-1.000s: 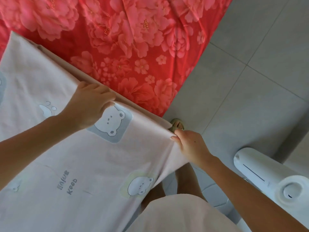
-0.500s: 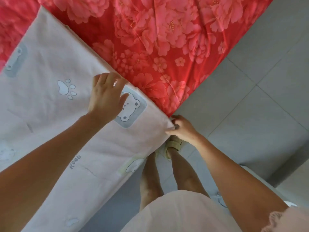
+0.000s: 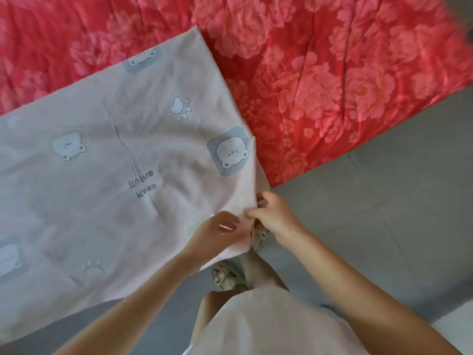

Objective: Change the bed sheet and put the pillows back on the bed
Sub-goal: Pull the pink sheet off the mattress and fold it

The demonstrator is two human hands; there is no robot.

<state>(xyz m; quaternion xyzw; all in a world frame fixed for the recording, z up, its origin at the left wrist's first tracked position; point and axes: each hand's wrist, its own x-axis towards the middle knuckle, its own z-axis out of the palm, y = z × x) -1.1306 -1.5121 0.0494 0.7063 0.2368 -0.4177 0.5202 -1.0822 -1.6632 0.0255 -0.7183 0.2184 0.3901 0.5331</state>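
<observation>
A folded pale pink sheet (image 3: 107, 160) printed with bears and paw marks lies across the bed, over a red sheet with pink flowers (image 3: 320, 80). Its near corner hangs off the bed's edge. My left hand (image 3: 217, 233) lies on that corner from the left, its fingers meeting the cloth beside my right hand. My right hand (image 3: 271, 216) pinches the corner's edge from the right. Both hands are close together at the bed's edge, above my feet.
Grey tiled floor (image 3: 384, 213) runs along the right and bottom of the bed. My sandalled feet (image 3: 227, 276) stand against the bed's edge, below the hands.
My left hand has slid from the bear print down to the sheet's near corner beside my right hand. More of the folded pink sheet now lies flat on the bed.
</observation>
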